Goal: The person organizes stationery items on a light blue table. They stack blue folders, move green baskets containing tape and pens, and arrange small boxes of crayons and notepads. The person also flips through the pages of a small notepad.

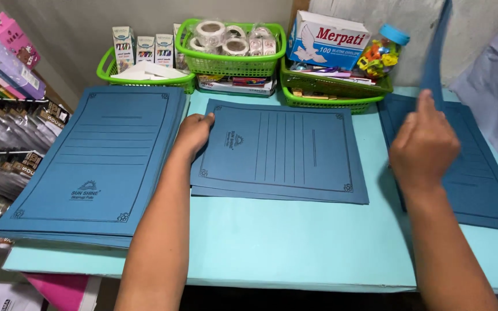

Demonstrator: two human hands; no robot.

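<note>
Left hand (194,133) flat, fingers spread on the middle blue folder (283,152), right hand (423,144) at three o'clock pinching an upright blue folder (437,52), turquoise surface (272,242)

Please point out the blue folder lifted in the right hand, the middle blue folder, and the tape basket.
Lifted blue paper folder (435,63), head view, upright edge.
Middle flat blue paper folder (295,152), head view, cover centre.
Green plastic tape basket (231,64), head view, front wall.

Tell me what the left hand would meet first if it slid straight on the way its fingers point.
The left hand points toward the table's back; it would probably meet the green basket of white boxes first, though depth is unclear.
</note>
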